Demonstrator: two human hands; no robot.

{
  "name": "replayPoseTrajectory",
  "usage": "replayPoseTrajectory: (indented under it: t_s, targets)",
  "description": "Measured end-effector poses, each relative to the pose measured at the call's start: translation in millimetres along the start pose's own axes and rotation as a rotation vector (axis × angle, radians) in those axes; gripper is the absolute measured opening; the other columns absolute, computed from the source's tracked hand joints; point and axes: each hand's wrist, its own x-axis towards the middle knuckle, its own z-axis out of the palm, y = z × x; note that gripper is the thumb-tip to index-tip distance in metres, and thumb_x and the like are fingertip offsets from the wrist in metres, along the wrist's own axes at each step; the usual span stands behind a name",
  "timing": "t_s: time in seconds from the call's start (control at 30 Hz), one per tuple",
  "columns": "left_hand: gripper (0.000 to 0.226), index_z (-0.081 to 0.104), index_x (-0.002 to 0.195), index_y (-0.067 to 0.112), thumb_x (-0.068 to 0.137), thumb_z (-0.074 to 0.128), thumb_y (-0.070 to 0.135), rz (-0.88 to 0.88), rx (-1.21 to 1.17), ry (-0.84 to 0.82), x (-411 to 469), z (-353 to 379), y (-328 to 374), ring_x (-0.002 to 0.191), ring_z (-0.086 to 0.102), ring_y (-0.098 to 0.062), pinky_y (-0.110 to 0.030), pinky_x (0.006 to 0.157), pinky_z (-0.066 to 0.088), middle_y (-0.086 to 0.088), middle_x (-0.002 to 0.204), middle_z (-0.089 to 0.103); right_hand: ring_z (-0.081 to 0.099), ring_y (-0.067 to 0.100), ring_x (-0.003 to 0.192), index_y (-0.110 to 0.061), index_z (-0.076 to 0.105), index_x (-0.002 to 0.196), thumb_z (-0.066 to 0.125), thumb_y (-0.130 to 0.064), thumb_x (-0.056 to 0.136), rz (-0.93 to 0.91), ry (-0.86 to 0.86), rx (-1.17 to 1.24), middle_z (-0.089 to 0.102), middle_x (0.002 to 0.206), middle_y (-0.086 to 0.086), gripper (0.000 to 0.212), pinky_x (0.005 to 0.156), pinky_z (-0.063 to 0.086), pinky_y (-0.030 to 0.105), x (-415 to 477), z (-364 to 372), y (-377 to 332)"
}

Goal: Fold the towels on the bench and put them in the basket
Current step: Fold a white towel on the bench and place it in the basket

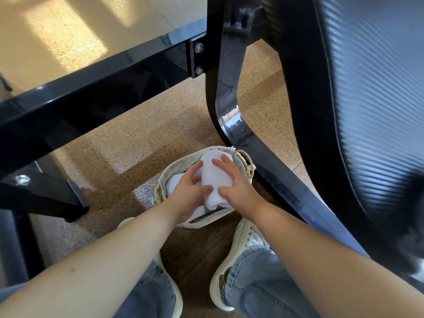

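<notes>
This looks like a gym or a fitness room. The table (367, 88) is thickly padded and covered in black ribbed vinyl with a stitched seam. It stands on a heavy, glossy black steel frame (229, 115) joined with large bolts (198, 47). The floor (149, 134) is hard, tan and speckled, with patches of sunlight (57, 33) on it.

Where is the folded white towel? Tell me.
Head view, low centre: the folded white towel is held between left hand and right hand over the lined basket on the floor, just ahead of the shoes.
</notes>
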Motion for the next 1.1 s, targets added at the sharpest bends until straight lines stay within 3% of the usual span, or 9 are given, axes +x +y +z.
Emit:
replayPoseTrajectory:
  t_s: [0.1,0.23,0.37,0.47,0.57,0.67,0.9,1.03,1.1]
  targets:
    - [0.073,0.035,0.15,0.034,0.093,0.064,0.0,0.039,0.145,-0.012,0,0,-1,0.115,0.063,-0.025,-0.042,0.087,0.059,-0.004,0.134,0.055,0.022,0.016,0.148,-0.038,0.043,0.149,0.055,0.003,0.093,-0.019,-0.005,-0.072,0.014,0.164,-0.02,0.07,0.098,0.043,0.018,3,-5,-1]
    - [0.067,0.028,0.155,0.026,0.097,0.062,0.022,0.29,0.82,0.049,9,-10,-8,0.132,0.05,-0.02,-0.032,0.106,0.042,-0.002,0.145,0.048,0.012,0.013,0.153,-0.027,0.042,0.152,0.054,0.004,0.089,-0.057,-0.027,-0.275,0.014,0.166,-0.014,0.072,0.12,0.026,0.034,12,-15,6]
    - [0.073,0.016,0.159,0.024,0.097,0.054,0.033,0.334,1.421,0.016,19,-24,-19,0.15,0.021,-0.032,-0.047,0.119,0.028,-0.009,0.163,0.021,0.011,0.013,0.153,-0.023,0.036,0.156,0.051,0.004,0.09,-0.05,-0.063,-0.454,0.007,0.167,-0.016,0.073,0.11,0.019,0.014,21,-26,19]
    - [0.074,0.009,0.157,0.035,0.097,0.051,0.036,0.243,1.665,-0.074,25,-19,-27,0.152,0.0,-0.037,-0.067,0.112,0.03,-0.003,0.165,0.0,0.011,0.015,0.153,-0.023,0.03,0.159,0.05,0.002,0.094,-0.022,-0.102,-0.575,-0.001,0.168,-0.016,0.072,0.1,0.017,0.002,30,-30,26]
    - [0.075,0.007,0.155,0.04,0.096,0.052,0.036,0.223,1.797,-0.167,32,-8,-32,0.15,-0.012,-0.04,-0.078,0.106,0.025,0.003,0.164,-0.011,0.012,0.03,0.153,-0.024,0.023,0.161,0.051,-0.004,0.096,-0.026,-0.157,-0.77,-0.007,0.169,-0.01,0.073,0.119,0.024,0.031,45,-30,31]
    - [0.079,0.005,0.156,0.041,0.096,0.055,0.03,0.117,1.901,-0.198,44,0,-37,0.148,-0.023,-0.043,-0.084,0.102,0.019,0.003,0.164,-0.021,0.012,0.044,0.149,-0.029,0.018,0.161,0.053,-0.011,0.096,0.027,-0.192,-0.87,-0.011,0.167,-0.013,0.076,0.12,0.026,0.051,56,-23,36]
    - [0.062,0.007,0.157,0.041,0.104,0.039,0.039,0.016,1.887,-0.21,50,-12,-36,0.149,-0.022,-0.043,-0.087,0.097,0.02,0.005,0.165,-0.022,0.029,0.039,0.139,-0.036,0.026,0.158,0.053,-0.005,0.091,0.021,-0.222,-0.87,-0.011,0.166,-0.018,0.079,0.115,0.029,0.048,69,-13,50]
    - [0.059,0.01,0.157,0.041,0.103,0.036,0.042,0.012,1.863,-0.188,47,-15,-35,0.149,-0.02,-0.043,-0.086,0.098,0.022,0.004,0.166,-0.02,0.004,0.023,0.156,-0.037,0.041,0.15,0.048,0.009,0.085,0.014,-0.198,-0.564,0.006,0.168,-0.016,0.08,0.118,0.018,0.034,68,-16,45]
    - [0.059,0.008,0.156,0.042,0.103,0.035,0.043,0.02,1.868,-0.181,46,-19,-38,0.149,-0.02,-0.043,-0.086,0.098,0.023,0.004,0.165,-0.021,-0.002,0.017,0.156,-0.04,0.041,0.149,0.046,0.011,0.084,0.024,-0.225,-0.486,0.006,0.167,-0.017,0.082,0.119,0.017,0.034,65,-16,40]
